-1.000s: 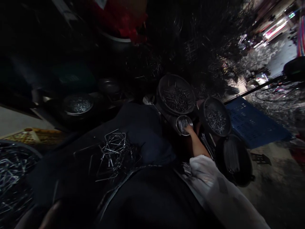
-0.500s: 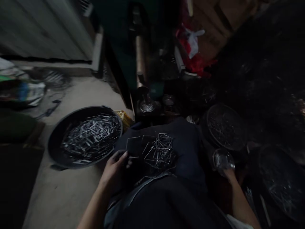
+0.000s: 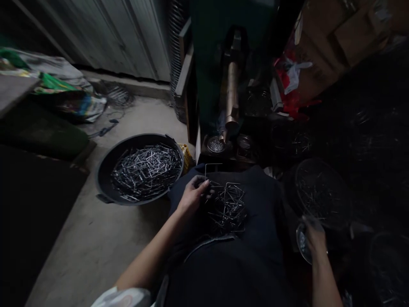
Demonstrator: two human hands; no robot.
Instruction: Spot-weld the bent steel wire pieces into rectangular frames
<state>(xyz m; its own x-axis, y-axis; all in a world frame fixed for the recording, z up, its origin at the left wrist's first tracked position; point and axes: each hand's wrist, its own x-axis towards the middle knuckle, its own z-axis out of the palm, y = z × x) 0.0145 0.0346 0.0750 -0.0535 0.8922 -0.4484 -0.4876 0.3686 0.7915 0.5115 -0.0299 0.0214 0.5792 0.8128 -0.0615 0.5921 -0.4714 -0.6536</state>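
Note:
A heap of bent wire pieces (image 3: 228,207) lies on the dark cloth over my lap (image 3: 255,187). My left hand (image 3: 191,196) rests at the heap's left edge, its fingers pinched on one bent wire piece (image 3: 211,170) that sticks up. At the right, my right hand (image 3: 315,236) is over a small shiny metal bowl (image 3: 300,245); its fingers are blurred and dark. A small press with a brass cylinder (image 3: 232,91) stands straight ahead of my knees.
A black basin (image 3: 105,170) full of wire pieces sits on the concrete floor at the left. Dark round basins (image 3: 319,192) with small metal parts stand at the right. Small tins (image 3: 216,144) sit below the press. Bags lie at the far left, boxes at the back right.
The view swung left from the right-hand basins to the lap and the press. My left hand moved in from the lap's left side and pinched a wire. The right hand stays at the small bowl.

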